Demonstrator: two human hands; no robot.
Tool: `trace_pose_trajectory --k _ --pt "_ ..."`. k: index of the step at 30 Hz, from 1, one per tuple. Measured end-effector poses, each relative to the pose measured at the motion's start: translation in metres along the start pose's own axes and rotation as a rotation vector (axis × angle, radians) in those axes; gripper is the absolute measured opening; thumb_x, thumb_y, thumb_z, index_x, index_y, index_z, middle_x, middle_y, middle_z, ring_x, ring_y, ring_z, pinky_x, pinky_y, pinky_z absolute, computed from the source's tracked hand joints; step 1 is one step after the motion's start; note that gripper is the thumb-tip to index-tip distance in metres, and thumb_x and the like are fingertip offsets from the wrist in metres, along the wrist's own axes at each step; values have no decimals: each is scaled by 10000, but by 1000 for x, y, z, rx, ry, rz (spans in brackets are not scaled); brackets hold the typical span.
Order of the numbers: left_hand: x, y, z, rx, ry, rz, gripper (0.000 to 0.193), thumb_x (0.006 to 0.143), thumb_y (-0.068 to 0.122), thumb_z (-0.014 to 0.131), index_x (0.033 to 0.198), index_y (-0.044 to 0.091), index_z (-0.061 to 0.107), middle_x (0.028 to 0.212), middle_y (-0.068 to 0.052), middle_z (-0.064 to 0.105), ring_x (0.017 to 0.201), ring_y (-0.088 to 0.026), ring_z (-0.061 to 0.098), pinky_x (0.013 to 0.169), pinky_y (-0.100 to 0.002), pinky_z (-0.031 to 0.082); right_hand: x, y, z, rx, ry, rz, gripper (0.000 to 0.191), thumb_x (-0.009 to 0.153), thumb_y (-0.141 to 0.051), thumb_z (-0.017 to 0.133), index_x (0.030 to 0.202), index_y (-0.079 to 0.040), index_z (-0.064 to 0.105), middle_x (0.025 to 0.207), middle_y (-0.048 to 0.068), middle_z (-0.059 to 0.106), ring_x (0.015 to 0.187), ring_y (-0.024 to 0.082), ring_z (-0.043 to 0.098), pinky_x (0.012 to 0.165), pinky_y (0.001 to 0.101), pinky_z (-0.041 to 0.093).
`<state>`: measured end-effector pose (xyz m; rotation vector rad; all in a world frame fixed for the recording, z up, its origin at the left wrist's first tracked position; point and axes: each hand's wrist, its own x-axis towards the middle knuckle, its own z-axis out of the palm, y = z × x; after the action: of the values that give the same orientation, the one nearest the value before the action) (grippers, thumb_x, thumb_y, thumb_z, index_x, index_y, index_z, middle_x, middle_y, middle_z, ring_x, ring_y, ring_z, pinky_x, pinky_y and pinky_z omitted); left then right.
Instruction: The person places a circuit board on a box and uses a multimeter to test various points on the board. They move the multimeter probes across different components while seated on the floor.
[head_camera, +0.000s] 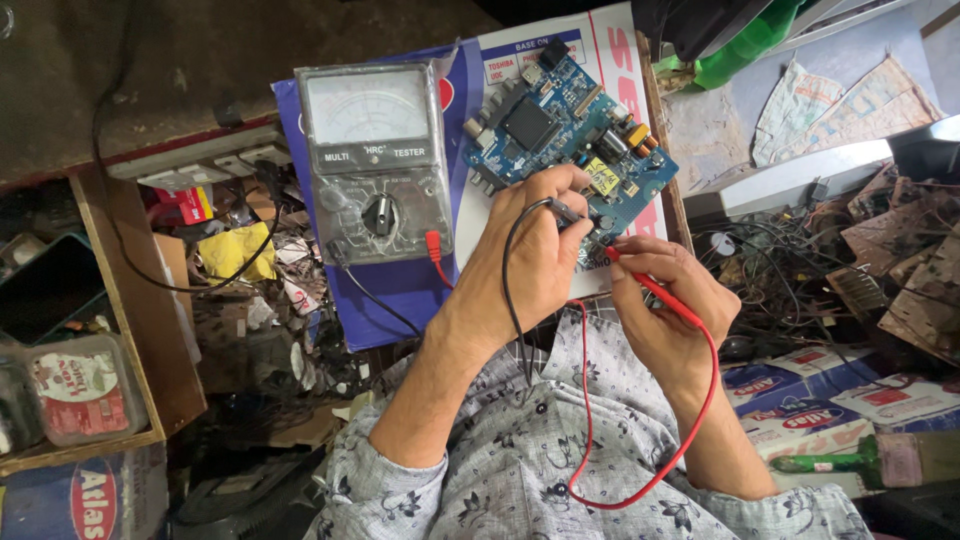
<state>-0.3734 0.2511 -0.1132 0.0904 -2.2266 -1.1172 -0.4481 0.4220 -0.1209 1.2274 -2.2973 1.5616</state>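
Board: a blue rectangular printed circuit board (560, 125) with a black square chip and small yellow and orange parts is seen lying flat on a white and blue printed cardboard sheet (470, 230), at the far edge of the work surface, just right of the meter.

Meter: a grey, clear-cased analogue multimeter (375, 160) with a white dial face and black rotary knob is propped on the same sheet; red and black leads are plugged in at its lower right.

Left hand: the left hand (530, 250) is closed narrowly around a slim black probe (567, 212), whose tip is set on the board's near edge.

Right hand: the right hand (665, 300) is pinched on a thin red probe (650, 285), its tip touching the board close beside the black one.

Handling, board: judged light, stiff and fragile; best gripped by its bare edges, never by the components.

Handling, probes: judged light and rigid, with limp trailing leads; best held pen-fashion on the insulated shafts.

Surroundings: tangled wires and scrap (850, 250) are piled at right.
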Motion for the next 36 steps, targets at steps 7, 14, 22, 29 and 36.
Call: trace_pose_trajectory --k 7,14,22,29,36 --pt "1 2 -1 11 -10 -7 229 959 9 702 1110 35 531 1318 -138 584 1200 -373 603 1052 -470 473 -3 9 0 76 53 -11 137 911 79 744 989 20 649 1082 186 742 1011 241 757 878 297 604" --pt "0 3 -2 13 -13 -20 224 965 11 699 1114 32 533 1327 -139 585 1197 -373 605 1051 -467 477 -5 11 -1 88 39 -23 144 900 87 735 979 20 635 1072 193 739 1035 253 756 886 309 606" --pt "0 1 -1 0 -11 -18 234 962 11 704 1116 32 528 1322 -141 584 1188 -375 607 1042 -472 477 -3 8 0 57 35 -19 135 909 89 747 984 25 654 1061 183 744 1037 251 756 891 303 601" --pt "1 1 -1 -10 -16 -33 230 963 14 699 1121 29 532 1320 -142 585 1182 -376 606 1042 -474 475 -2 4 0 27 28 19 123 918 70 751 991 13 669 1074 166 748 1032 233 755 915 305 601" --pt "1 1 -1 3 -11 -7 217 958 11 698 1096 38 532 1312 -141 584 1196 -375 601 1048 -475 471 0 -1 -1 -2 19 46 110 930 43 753 994 9 671 1084 153 752 1008 209 755 901 292 595"
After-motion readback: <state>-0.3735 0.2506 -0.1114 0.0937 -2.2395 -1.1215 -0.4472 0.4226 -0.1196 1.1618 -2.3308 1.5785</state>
